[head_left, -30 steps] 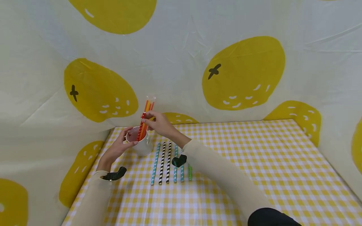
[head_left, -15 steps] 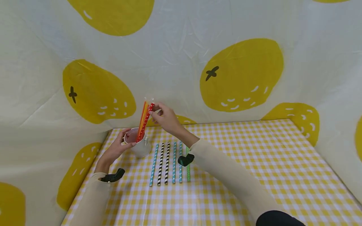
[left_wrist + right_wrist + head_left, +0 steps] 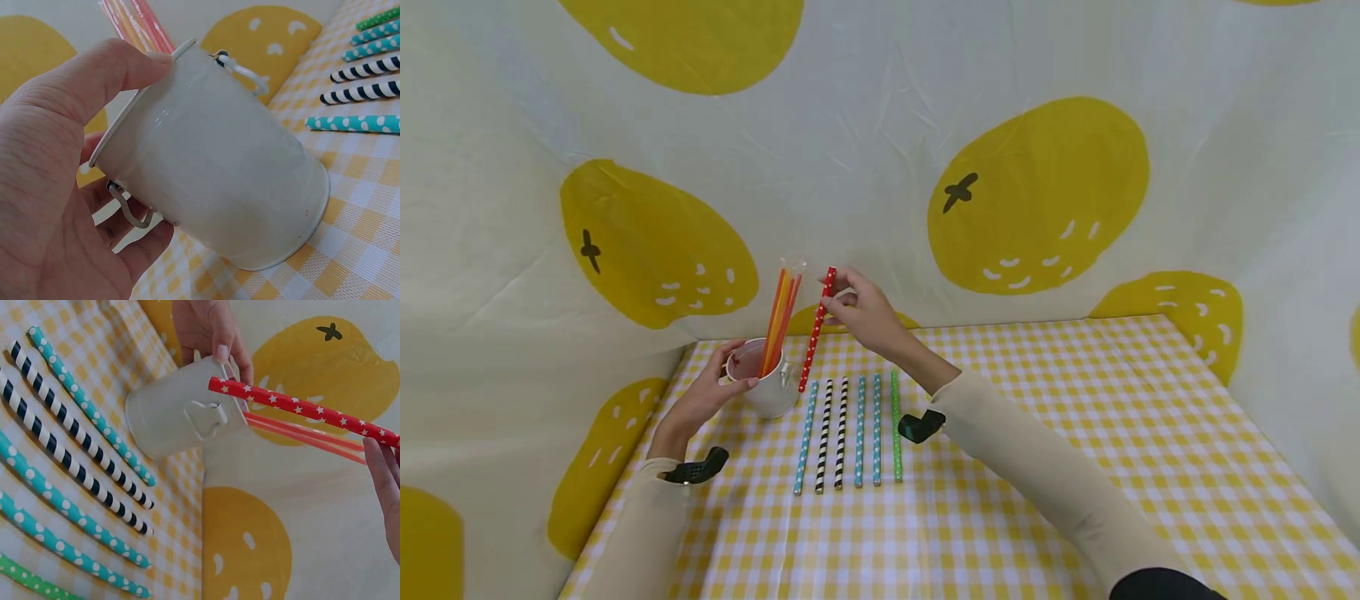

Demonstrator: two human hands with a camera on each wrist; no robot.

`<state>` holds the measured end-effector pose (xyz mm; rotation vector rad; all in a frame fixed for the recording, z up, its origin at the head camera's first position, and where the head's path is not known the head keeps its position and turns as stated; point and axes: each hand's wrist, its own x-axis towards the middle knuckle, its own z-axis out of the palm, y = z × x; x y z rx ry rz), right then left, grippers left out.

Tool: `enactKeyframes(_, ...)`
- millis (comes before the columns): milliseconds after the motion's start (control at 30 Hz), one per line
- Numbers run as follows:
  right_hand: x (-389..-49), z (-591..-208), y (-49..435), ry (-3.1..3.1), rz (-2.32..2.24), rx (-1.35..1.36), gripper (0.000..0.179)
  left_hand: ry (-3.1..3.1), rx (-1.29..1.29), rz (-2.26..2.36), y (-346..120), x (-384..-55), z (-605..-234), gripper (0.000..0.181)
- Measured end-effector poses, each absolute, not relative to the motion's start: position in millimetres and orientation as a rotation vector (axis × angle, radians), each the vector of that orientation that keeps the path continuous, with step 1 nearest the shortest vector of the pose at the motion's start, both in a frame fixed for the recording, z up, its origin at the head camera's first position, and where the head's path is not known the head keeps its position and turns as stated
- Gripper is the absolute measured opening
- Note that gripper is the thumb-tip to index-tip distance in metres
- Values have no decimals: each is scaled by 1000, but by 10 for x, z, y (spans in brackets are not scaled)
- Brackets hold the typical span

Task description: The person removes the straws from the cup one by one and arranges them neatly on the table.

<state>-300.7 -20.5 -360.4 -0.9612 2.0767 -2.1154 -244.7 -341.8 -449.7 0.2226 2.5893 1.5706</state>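
My left hand (image 3: 703, 402) grips a white metal bucket (image 3: 772, 398) with small side handles. In the left wrist view the thumb lies at its rim and fingers reach round the far side. Several orange and red straws (image 3: 781, 317), with clear wrap at the top, lean inside the bucket. My right hand (image 3: 871, 315) pinches a red paper straw (image 3: 816, 337) with white stars near its upper end. This straw is outside the bucket, just right of it, lower end pointing down. In the right wrist view that end (image 3: 220, 385) overlaps the bucket's rim.
Right of the bucket a row of paper straws lies on the yellow checked cloth (image 3: 1037, 433): blue dotted ones (image 3: 805, 439), two black-and-white striped ones (image 3: 824, 435), and a green one (image 3: 897, 427) at the right end. A lemon-print sheet (image 3: 850, 167) hangs behind the table.
My right hand has drawn the red starred straw out of the bucket and moved right with it. The left hand still holds the bucket, and the orange straws stay inside.
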Motion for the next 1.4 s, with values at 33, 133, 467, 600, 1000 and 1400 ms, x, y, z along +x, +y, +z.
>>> enactKeyframes(33,-3004,-3616,-182,2083,-2100,-956,24,2587,223,1568,-3419,-2447,-4497,85)
enactKeyframes(133,-2991,-3652,-106,2107,-2047,-933,30,2588,220,1560,-3429,-2450,-4501,85)
enactKeyframes(467,-2944,-3730,158,2103,-1952,-892,40,2598,217,1560,-3435,-2450,-4498,84)
enactKeyframes(600,-2925,-3758,263,2091,-1929,-861,42,2603,216,1552,-3440,-2437,-4492,84)
enactKeyframes(1000,-2924,-3864,632,2110,-1855,-773,43,2598,225,1564,-3454,-2434,-4491,83)
enactKeyframes(1400,-2926,-4146,800,2153,-1830,-551,48,2589,216,1565,-3454,-2449,-4510,85)
